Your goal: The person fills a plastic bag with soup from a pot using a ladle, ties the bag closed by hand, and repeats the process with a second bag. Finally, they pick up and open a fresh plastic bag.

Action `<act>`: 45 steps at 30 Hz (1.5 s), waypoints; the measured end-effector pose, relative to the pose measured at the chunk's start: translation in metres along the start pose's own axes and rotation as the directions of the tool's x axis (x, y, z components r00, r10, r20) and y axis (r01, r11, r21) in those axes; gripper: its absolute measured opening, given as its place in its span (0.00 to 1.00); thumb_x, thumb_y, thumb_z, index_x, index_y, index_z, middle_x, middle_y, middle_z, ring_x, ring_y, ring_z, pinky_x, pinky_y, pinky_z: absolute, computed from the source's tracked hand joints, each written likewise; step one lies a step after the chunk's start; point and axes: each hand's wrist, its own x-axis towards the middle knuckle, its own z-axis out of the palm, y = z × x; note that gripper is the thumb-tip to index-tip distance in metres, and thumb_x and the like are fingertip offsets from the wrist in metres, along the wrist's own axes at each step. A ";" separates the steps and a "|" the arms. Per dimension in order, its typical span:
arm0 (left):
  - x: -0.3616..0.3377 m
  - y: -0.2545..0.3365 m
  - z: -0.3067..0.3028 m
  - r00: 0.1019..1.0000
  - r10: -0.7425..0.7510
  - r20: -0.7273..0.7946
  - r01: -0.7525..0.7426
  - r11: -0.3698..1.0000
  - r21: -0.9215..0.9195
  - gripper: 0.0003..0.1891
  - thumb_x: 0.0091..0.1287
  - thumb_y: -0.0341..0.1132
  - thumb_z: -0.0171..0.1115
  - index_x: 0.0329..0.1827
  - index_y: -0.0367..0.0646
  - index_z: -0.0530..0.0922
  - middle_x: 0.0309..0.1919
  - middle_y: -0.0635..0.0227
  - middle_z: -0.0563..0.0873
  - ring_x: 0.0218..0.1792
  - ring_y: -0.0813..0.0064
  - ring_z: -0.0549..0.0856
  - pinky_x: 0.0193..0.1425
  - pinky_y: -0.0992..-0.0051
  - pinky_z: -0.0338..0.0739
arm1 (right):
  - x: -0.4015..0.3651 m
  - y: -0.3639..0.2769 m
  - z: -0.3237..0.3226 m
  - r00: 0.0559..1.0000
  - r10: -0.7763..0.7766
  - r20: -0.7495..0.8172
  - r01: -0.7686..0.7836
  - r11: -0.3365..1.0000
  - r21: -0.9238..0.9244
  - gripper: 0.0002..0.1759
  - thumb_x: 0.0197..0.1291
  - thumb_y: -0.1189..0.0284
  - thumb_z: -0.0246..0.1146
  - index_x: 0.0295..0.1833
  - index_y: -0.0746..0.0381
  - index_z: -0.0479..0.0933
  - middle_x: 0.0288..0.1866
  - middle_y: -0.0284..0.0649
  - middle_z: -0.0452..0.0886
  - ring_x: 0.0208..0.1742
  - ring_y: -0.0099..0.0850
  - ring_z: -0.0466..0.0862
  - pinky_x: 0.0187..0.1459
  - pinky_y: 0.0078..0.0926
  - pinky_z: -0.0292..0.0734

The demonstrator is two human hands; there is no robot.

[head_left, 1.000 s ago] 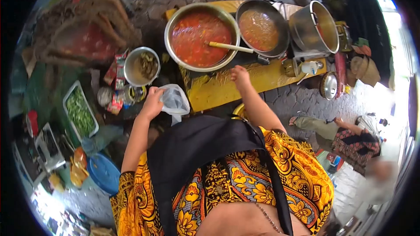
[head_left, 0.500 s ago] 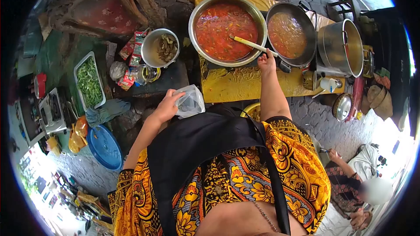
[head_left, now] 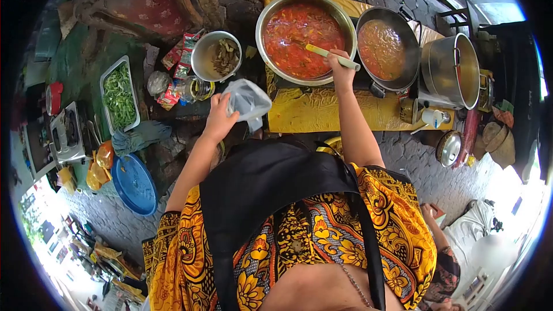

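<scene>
My left hand (head_left: 219, 120) is closed on the edge of a clear plastic bag (head_left: 249, 99), whose mouth gapes toward the pots. The fingers of my right hand (head_left: 341, 70) wrap round the pale handle of a ladle (head_left: 324, 52). Its head is hidden under the red stew (head_left: 299, 34) that fills a large steel basin (head_left: 262, 52). Right of that hand stands a dark wok (head_left: 416, 52) holding a brownish, soupy dish (head_left: 380, 49). Beyond the bag, a steel pot (head_left: 199, 72) contains dark, leaf-like pieces (head_left: 226, 57).
A tall steel pot (head_left: 431, 75) stands at the right end of the yellow-covered table (head_left: 322, 112). On the left are a tray of chopped greens (head_left: 120, 98), a blue basin (head_left: 133, 187), a glass jar (head_left: 193, 89) and red packets (head_left: 183, 60). Another person (head_left: 440, 253) is at lower right.
My right hand has closed round the ladle's handle, where before it was at the handle's lower end. My left hand has lifted the bag toward the pots, and its mouth is wider.
</scene>
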 end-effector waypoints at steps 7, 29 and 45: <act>0.036 -0.010 0.010 0.994 -0.003 -0.108 -0.002 0.999 -0.051 0.38 0.50 0.34 0.64 0.66 0.34 0.60 0.58 0.50 0.62 0.62 0.52 0.64 0.67 0.65 0.59 | -0.032 -0.006 -0.009 0.985 -0.161 0.053 0.168 0.974 -0.154 0.12 0.56 0.76 0.61 0.46 0.68 0.75 0.38 0.41 0.79 0.40 0.29 0.82 0.44 0.24 0.77; 0.144 0.056 0.021 0.933 -0.358 -0.033 0.356 0.908 0.219 0.40 0.52 0.39 0.64 0.69 0.44 0.58 0.65 0.53 0.56 0.61 0.54 0.70 0.63 0.64 0.68 | -0.082 -0.100 -0.055 0.990 -0.136 -0.038 0.141 0.942 0.306 0.10 0.58 0.79 0.57 0.45 0.72 0.72 0.39 0.47 0.79 0.38 0.36 0.83 0.41 0.31 0.82; 0.170 0.035 0.046 0.968 -0.245 -0.060 0.240 0.967 -0.083 0.47 0.45 0.39 0.71 0.69 0.38 0.55 0.59 0.53 0.59 0.58 0.53 0.70 0.60 0.69 0.72 | -0.132 -0.154 -0.041 0.700 -0.372 0.610 0.674 0.626 -0.392 0.13 0.46 0.81 0.64 0.41 0.62 0.79 0.46 0.44 0.79 0.45 0.38 0.82 0.46 0.29 0.77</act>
